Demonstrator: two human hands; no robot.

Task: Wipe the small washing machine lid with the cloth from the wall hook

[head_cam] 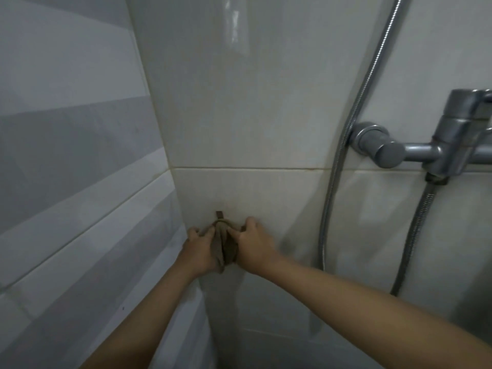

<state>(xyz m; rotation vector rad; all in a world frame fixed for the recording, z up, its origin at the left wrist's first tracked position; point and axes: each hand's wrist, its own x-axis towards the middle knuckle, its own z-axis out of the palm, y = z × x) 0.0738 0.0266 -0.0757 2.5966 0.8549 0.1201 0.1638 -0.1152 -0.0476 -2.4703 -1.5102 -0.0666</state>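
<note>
Both hands (pixel 226 249) forward, fingers (pixel 249 222) curled.

A bathroom is shown. Glossy wall tiles (pixel 239 102), a shower mixer tap (pixel 436 145) and a shower hose (pixel 354 115) are seen.

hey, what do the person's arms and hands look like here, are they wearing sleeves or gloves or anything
Both forearms are bare as far as the frame shows: no sleeves in view. The left hand and right hand wear no gloves. No rings, watch or wristband can be made out, though the image is soft.
</note>
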